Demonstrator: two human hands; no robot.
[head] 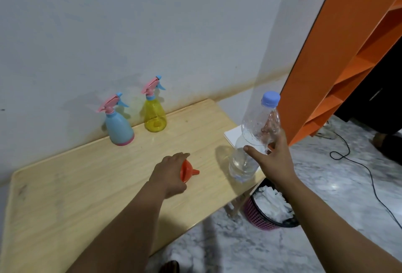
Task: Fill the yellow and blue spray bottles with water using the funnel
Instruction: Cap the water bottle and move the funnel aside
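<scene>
A blue spray bottle (121, 128) and a yellow spray bottle (154, 115) stand upright near the wall at the back of the wooden table (65, 185), both with pink trigger heads on. An orange funnel (188, 171) lies on its side mid-table, and my left hand (171, 173) lies over it with fingers curled round its rim. At the table's right edge, my right hand (273, 157) grips a clear water bottle (254, 138) with a blue cap; the bottle is partly filled with water.
A white pad (232, 134) lies at the table's right edge behind the water bottle. A pink bin (258, 220) with white paper stands on the marble floor below. An orange shelf unit (339, 55) rises at the right, and a black cable (369, 177) crosses the floor.
</scene>
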